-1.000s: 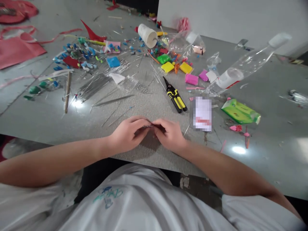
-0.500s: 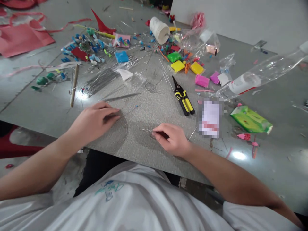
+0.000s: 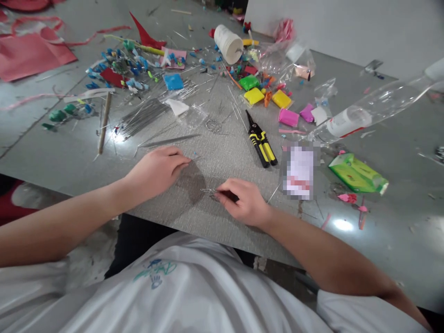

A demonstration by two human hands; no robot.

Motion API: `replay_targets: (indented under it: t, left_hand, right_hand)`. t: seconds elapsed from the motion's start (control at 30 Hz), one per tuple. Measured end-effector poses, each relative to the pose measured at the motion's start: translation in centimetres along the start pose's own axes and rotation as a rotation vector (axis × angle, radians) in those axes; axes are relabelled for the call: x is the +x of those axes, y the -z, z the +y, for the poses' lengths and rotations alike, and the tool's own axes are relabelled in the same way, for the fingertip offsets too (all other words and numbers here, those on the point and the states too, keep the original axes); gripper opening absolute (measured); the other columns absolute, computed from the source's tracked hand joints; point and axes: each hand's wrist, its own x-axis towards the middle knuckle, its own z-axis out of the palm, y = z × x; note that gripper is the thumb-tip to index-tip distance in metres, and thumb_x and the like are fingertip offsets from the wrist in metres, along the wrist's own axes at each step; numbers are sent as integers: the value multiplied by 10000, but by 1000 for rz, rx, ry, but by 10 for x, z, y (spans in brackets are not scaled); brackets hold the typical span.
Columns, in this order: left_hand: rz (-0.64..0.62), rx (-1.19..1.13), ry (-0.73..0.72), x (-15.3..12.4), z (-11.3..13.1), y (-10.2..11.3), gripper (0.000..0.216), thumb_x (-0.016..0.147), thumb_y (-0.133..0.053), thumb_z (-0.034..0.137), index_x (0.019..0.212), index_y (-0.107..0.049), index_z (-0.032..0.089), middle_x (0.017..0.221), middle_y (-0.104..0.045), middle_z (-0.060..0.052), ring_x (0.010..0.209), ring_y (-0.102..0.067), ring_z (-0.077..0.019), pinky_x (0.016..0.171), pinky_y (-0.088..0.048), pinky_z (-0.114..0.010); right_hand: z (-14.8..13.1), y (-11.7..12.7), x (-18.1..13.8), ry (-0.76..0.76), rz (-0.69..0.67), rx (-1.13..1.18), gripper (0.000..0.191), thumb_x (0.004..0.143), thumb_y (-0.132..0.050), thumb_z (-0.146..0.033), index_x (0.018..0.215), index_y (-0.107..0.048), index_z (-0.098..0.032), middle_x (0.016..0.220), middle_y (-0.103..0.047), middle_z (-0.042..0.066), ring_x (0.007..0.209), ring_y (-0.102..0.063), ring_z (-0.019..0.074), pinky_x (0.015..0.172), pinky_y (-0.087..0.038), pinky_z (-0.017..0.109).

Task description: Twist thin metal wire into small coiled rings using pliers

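My left hand [image 3: 157,170] is closed in a pinch at the table's mat. A thin wire [image 3: 196,159] shows at its fingertips, and a tiny blue bit lies just beyond them. To the right, my right hand [image 3: 244,201] pinches a small bundle of bent silver wire [image 3: 208,190] between thumb and forefinger. The wire's tip points left, towards the other hand; the rest is hidden by the fingers. Pliers with yellow and black handles [image 3: 262,145] lie beyond my right hand, jaws pointing away. A coil of wire [image 3: 213,125] lies beyond both hands.
Many loose wires [image 3: 144,115] lie left of centre, near a wooden stick [image 3: 105,122]. Coloured clay packs [image 3: 254,96] and a white tub [image 3: 229,44] lie farther back. On the right are a clear plastic bottle [image 3: 350,121], a blurred-out card [image 3: 299,171] and a green packet [image 3: 357,172].
My left hand has moved right, and its thumb and forefinger have come together on the thin wire. My right hand keeps its pinch on the silver wire, almost in place.
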Motion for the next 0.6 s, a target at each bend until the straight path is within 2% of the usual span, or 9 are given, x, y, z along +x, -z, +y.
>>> replay_targets:
  t: [0.17,0.33,0.5,0.6]
  left_hand:
    - [-82,40,-2,20,3,6,417,1155,-474,278,1189,-876,171,1185,-819,-162,1165,-797,-335,1089,-617,-455]
    - [-125,5,19,55,9,3,329,1117,-552,249,1112,-872,172,1198,-812,-149,1144,-791,-315,1082,-604,-426]
    - [-101,-121,-30,93,18,-3,281,1079,-603,248,1061,-878,188,1128,-813,-112,1170,-767,-313,1132,-571,-416]
    - [-43,-198,15,92,15,11,215,1047,-677,260,1000,-875,190,1061,-805,-99,1155,-751,-312,1153,-551,-429]
  right_hand:
    - [0,-1,0,-17,-24,11,173,1147,-665,-311,1015,-737,-226,876,-798,40,762,-695,167,707,-518,299]
    - [0,-1,1,-34,-38,24,175,1145,-661,-319,1031,-752,-223,907,-828,48,816,-742,181,755,-557,306]
    - [1,0,0,-76,-77,28,185,1141,-652,-329,1035,-758,-221,922,-833,55,823,-743,182,758,-554,306]
    - [1,0,-1,-34,-54,28,195,1157,-639,-325,1046,-755,-214,913,-826,53,807,-737,172,747,-548,296]
